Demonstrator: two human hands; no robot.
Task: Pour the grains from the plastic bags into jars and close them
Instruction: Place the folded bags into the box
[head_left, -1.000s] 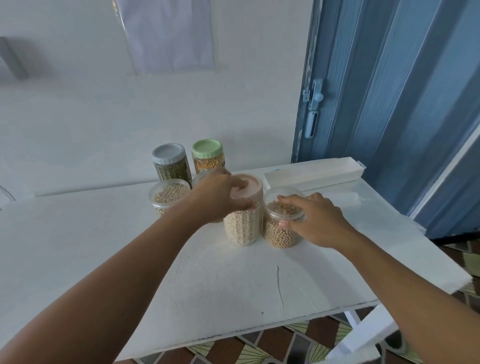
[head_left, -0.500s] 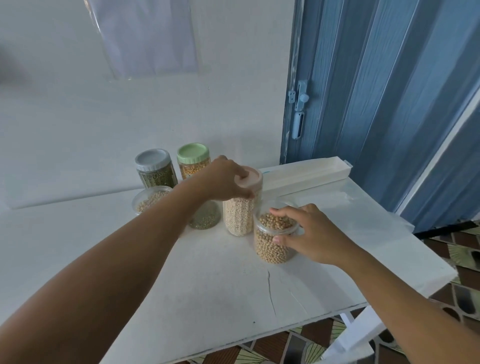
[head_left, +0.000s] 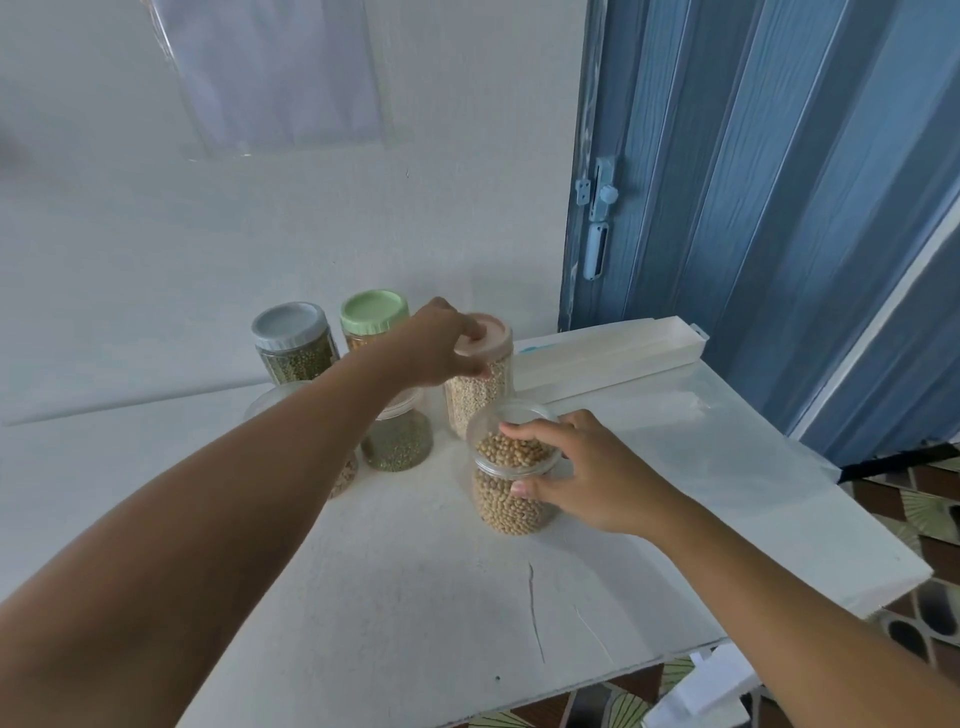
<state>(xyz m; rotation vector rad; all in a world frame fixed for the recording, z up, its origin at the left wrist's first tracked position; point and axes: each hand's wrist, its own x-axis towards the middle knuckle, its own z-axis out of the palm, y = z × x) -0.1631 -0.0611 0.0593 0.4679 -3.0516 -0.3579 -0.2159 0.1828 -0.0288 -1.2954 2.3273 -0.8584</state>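
White bench (head_left: 415, 597) against a pale wall, head view: since a second ago your right hand (head_left: 587, 475) has drawn the open soybean jar (head_left: 511, 483) toward you, fingers curled round its rim. Your left hand (head_left: 441, 343) stays clamped on the pink lid (head_left: 491, 335) of the pale-grain jar (head_left: 480, 395); that one looks closed, soybeans need capping.

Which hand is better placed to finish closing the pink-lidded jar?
Left. The left hand already grips the pink lid on top of the tall jar. The right hand is occupied, holding the soybean jar nearer the table front.
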